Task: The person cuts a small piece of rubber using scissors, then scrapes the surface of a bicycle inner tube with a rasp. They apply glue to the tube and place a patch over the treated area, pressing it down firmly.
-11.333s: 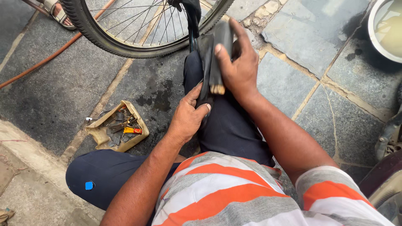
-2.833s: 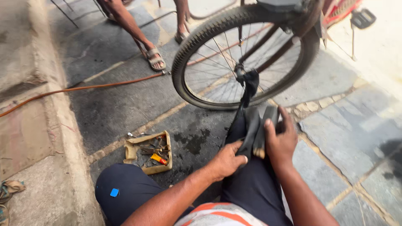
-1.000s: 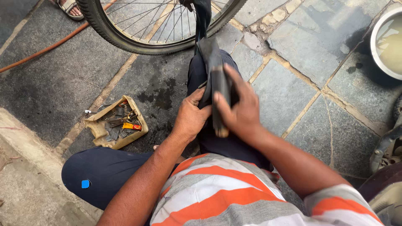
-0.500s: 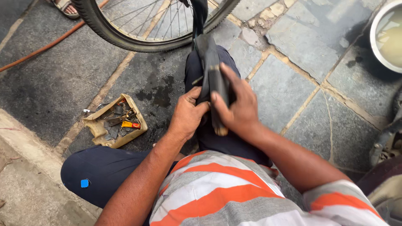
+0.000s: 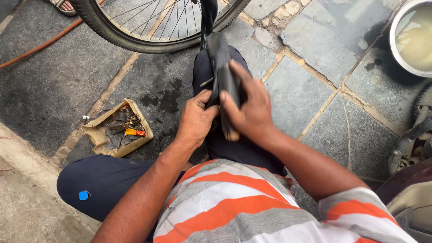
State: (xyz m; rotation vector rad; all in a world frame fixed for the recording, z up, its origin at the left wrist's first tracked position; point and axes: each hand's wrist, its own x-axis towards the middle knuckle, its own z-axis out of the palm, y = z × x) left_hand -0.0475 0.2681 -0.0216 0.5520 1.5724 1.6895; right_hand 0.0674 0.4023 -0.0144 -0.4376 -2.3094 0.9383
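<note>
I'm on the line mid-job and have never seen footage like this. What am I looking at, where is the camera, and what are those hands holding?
There is no machine: a person sits on a stone pavement, filmed by a camera on their own head looking down. The left hand and right hand both grip a black rubber inner tube laid over the knee; it runs up to a bicycle wheel. The right hand also presses a small wooden-handled tool against it. Beside the leg lies a worn tray of tools; a metal basin of cloudy water stands at top right.

L hand [image 5: 196,118], R hand [image 5: 248,109] clenched
</note>
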